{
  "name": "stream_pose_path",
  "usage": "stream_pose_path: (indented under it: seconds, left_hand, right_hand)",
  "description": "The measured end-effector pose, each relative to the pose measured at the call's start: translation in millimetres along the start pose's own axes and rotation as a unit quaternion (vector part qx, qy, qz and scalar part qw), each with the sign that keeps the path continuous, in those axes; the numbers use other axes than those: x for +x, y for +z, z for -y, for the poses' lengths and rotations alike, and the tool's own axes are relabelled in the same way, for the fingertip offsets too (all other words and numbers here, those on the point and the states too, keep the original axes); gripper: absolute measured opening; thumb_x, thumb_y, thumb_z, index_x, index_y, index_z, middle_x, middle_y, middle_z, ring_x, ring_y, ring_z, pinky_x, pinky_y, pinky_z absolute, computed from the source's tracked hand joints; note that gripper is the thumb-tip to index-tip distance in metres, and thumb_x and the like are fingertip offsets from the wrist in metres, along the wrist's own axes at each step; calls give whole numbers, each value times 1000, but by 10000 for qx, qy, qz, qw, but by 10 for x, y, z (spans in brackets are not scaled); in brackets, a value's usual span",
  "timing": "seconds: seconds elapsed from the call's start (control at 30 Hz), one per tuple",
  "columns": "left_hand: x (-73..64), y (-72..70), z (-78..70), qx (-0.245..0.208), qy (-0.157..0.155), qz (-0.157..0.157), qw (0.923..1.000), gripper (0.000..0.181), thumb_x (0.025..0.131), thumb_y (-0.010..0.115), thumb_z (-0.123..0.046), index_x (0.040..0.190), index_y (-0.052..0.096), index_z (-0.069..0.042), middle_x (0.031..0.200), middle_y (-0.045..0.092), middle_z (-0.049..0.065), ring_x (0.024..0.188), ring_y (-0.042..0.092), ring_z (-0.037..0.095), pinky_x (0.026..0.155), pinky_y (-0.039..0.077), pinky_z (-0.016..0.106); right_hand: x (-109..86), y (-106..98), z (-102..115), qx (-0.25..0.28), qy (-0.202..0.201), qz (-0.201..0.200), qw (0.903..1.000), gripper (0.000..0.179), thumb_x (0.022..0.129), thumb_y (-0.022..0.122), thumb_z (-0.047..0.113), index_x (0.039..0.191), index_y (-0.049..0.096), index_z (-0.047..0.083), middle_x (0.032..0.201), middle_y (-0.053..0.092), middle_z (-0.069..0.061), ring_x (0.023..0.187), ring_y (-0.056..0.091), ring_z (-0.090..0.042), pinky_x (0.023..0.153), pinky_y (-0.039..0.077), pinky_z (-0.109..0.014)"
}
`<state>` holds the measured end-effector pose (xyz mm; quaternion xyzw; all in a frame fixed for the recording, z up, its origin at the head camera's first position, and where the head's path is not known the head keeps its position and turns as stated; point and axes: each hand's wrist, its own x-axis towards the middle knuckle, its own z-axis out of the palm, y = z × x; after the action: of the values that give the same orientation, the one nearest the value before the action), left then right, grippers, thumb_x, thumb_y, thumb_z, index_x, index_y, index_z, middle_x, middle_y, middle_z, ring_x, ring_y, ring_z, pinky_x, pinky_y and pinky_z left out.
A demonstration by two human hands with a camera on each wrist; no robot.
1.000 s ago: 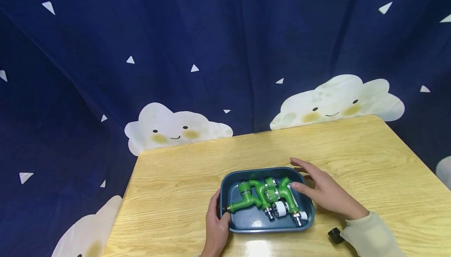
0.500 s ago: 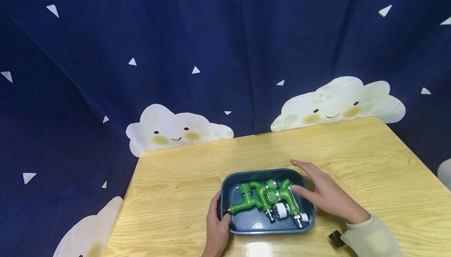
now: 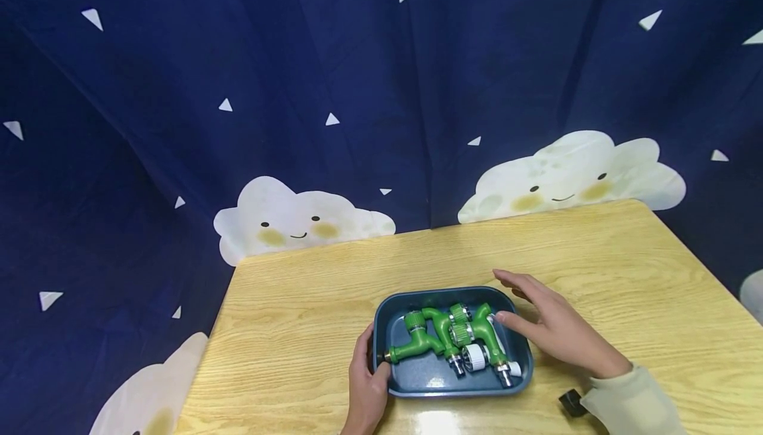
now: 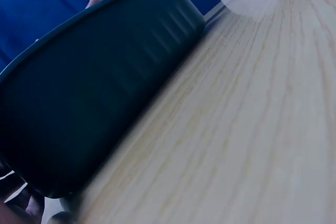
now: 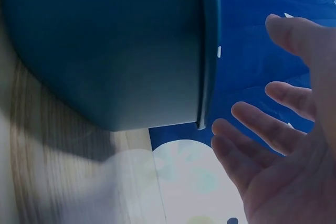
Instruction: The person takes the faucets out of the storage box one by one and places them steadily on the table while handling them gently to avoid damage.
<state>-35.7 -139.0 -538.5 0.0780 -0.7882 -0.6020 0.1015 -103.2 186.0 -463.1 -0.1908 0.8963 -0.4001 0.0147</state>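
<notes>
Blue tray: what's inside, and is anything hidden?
Inside the blue tray lie three green taps. A white ribbed knob sits left of the rightmost tap; a white part shows to its right. Whatever joins them is hidden, as is the floor beneath.

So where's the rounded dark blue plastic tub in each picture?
Head: the rounded dark blue plastic tub is low, just right of centre.
Left wrist: its outside fills much of the left.
Right wrist: upper left.
Shared landmark: the pale wood-grained tabletop, in all three.
</notes>
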Motion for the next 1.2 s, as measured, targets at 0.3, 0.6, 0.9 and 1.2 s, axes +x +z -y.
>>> stream_pose_path:
  seconds: [0.3,0.6,0.9,1.2]
  left_hand:
    - [-2,-4,17,-100,52,-3,9999,73,76,49,9,148,51,-5,145,61,14,132,56,19,107,39,11]
    - [-4,-9,27,-128,152,-3,9998,72,76,49,9,147,51,-5,143,62,14,128,57,18,106,41,12]
    - [3,-2,9,-106,59,1,9999,72,76,50,7,147,51,-6,144,61,13,129,57,19,106,41,12]
    - [10,-8,3,-200,41,60,9998,73,77,49,9,148,51,-6,145,60,12,130,56,21,106,40,12]
  right_hand:
    - [-23,-12,90,-246,-182,-142,9994,68,98,68,41,158,40,28,154,53,-7,134,57,-42,101,50,-66]
    - [-55,5,169,-205,-407,-159,9988,65,97,69,35,156,40,37,149,57,-1,127,64,-36,95,56,-58]
    - [-65,60,242,-441,-591,-98,9972,64,96,71,36,154,45,32,149,57,3,123,66,-25,97,57,-47]
    - [-55,127,261,-506,-867,-14,9949,64,95,73,31,153,48,23,149,58,1,129,62,-18,101,57,-41]
